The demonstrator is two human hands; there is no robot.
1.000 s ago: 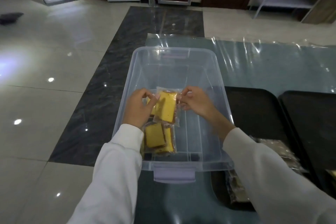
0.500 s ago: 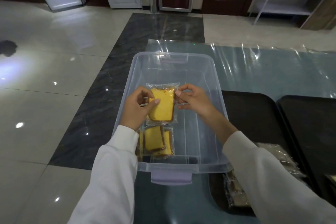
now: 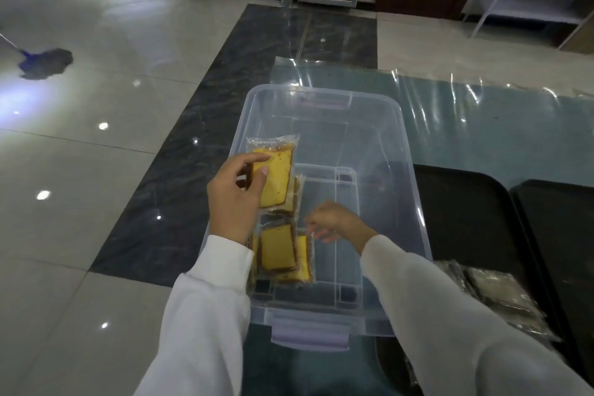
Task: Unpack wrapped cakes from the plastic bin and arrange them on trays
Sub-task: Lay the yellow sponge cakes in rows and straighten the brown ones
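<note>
The left hand (image 3: 234, 202) pinches a stack of flat yellow cake slices (image 3: 275, 177) in crinkly clear wrappers, held above the left wall of the clear plastic bin (image 3: 385, 145). The right hand (image 3: 334, 223), fingers relaxed and holding nothing, reaches down toward more wrapped slices (image 3: 283, 251) on the bin's ribbed floor. Black trays (image 3: 466, 202) lie beside it on the glossy counter (image 3: 482, 119).

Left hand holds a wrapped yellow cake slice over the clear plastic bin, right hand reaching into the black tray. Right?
Not quite. The head view shows the right hand reaching into the clear plastic bin toward the wrapped cakes lying there, not the black tray. The left hand does hold a wrapped yellow cake slice.
</note>
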